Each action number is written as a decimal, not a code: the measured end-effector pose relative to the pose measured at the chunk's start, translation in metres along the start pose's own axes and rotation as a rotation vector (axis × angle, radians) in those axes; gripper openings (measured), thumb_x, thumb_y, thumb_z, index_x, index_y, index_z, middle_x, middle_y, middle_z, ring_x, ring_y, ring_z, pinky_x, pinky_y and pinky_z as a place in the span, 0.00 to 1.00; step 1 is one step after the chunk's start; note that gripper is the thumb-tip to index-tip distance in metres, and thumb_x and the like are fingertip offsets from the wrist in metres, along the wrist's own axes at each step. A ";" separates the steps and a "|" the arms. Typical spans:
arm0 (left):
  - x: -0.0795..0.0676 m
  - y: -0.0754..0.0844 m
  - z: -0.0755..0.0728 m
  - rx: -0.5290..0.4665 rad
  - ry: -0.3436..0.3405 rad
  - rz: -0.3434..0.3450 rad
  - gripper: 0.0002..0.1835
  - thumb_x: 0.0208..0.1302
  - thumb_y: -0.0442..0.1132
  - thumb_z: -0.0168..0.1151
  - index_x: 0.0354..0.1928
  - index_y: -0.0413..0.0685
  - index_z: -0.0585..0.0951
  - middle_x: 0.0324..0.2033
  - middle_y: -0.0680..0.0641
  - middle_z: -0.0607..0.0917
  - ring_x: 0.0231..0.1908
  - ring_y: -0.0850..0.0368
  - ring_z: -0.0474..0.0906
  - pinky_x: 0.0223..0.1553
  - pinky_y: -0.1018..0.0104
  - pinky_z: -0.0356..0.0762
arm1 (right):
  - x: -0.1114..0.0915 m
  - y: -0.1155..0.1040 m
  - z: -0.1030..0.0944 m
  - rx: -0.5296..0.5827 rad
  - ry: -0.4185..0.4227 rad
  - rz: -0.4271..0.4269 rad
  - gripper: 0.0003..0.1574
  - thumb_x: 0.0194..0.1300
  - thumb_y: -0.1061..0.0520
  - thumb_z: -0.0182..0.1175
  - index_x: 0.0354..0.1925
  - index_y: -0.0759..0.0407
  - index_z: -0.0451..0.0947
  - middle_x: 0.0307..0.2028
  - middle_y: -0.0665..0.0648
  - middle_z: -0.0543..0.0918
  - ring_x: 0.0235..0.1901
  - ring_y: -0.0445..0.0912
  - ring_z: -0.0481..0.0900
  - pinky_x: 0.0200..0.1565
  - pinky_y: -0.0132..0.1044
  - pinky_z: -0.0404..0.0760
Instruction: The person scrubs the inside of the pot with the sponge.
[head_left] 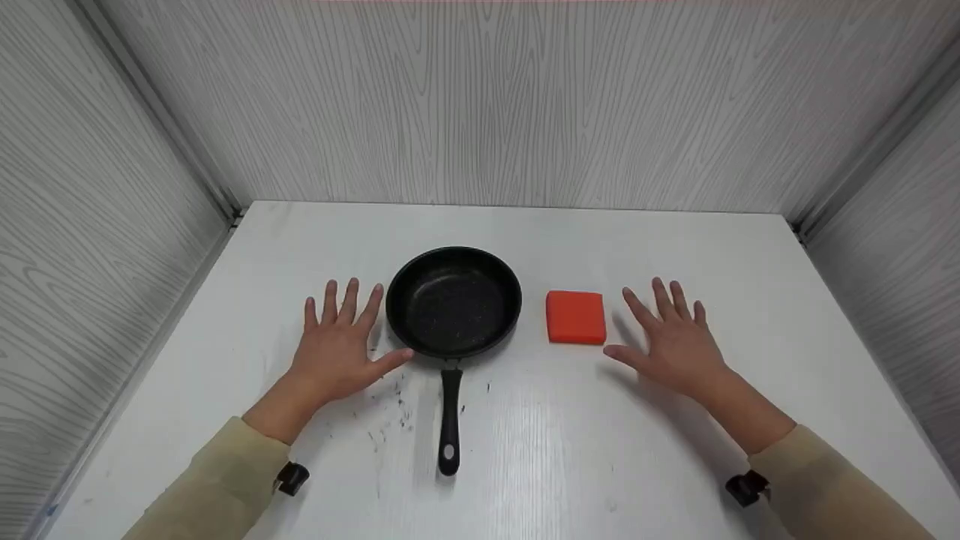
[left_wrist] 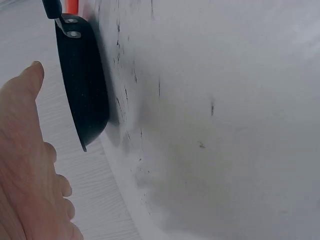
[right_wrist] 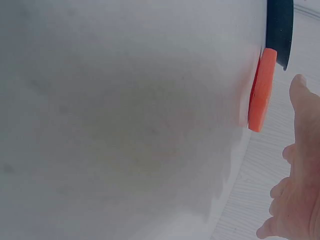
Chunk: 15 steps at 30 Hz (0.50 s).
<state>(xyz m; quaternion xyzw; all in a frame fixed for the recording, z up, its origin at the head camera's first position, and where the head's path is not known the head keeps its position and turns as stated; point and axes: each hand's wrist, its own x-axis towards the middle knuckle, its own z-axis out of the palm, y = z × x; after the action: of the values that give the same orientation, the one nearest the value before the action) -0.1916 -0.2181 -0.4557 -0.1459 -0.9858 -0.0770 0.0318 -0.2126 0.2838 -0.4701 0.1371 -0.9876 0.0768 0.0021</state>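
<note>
A black frying pan (head_left: 454, 304) stands upright on the white table, its handle pointing toward me. My left hand (head_left: 337, 352) hovers at the pan's left with fingers straight and spread; in the left wrist view it is apart from the pan (left_wrist: 82, 80). To the right of the pan lies a flat red-orange square block (head_left: 576, 317). My right hand (head_left: 675, 349), also spread, is held just right of the block and above the table. The right wrist view shows a gap between thumb and block (right_wrist: 263, 90). Neither hand holds anything.
The white table (head_left: 540, 450) has dark scuff marks near the pan's handle. Grey wood-grain panels (head_left: 480, 105) enclose it at the back, left and right. Both sleeves carry a small black clip (head_left: 292, 478) near the wrist.
</note>
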 end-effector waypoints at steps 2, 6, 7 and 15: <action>-0.001 0.002 -0.001 -0.016 0.008 -0.002 0.60 0.67 0.79 0.55 0.85 0.46 0.51 0.82 0.29 0.48 0.80 0.25 0.36 0.75 0.24 0.34 | 0.004 -0.002 0.001 0.005 -0.009 -0.011 0.63 0.69 0.14 0.48 0.86 0.46 0.50 0.83 0.71 0.44 0.81 0.72 0.37 0.74 0.76 0.42; -0.005 0.006 -0.001 -0.051 0.019 -0.001 0.59 0.67 0.78 0.55 0.85 0.46 0.51 0.82 0.29 0.48 0.80 0.25 0.35 0.76 0.24 0.35 | 0.013 -0.005 0.003 0.014 -0.026 -0.039 0.64 0.68 0.14 0.49 0.86 0.46 0.50 0.84 0.70 0.44 0.81 0.72 0.36 0.75 0.76 0.43; -0.005 0.008 -0.001 -0.061 0.022 0.000 0.59 0.67 0.78 0.55 0.86 0.46 0.50 0.82 0.29 0.48 0.80 0.25 0.35 0.76 0.24 0.35 | 0.015 -0.006 0.003 0.018 -0.031 -0.044 0.64 0.68 0.14 0.49 0.86 0.45 0.50 0.84 0.70 0.44 0.81 0.72 0.36 0.75 0.76 0.43; -0.013 0.017 0.001 -0.129 0.043 -0.009 0.59 0.68 0.76 0.57 0.86 0.46 0.49 0.82 0.29 0.48 0.80 0.25 0.36 0.76 0.26 0.37 | 0.029 -0.016 0.006 0.052 -0.036 -0.096 0.62 0.67 0.19 0.58 0.85 0.44 0.52 0.84 0.67 0.47 0.82 0.70 0.38 0.75 0.75 0.45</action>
<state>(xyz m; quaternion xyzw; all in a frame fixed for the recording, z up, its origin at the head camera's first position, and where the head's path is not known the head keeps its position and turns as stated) -0.1738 -0.2053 -0.4554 -0.1416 -0.9785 -0.1438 0.0431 -0.2356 0.2601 -0.4729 0.1858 -0.9774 0.0999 -0.0155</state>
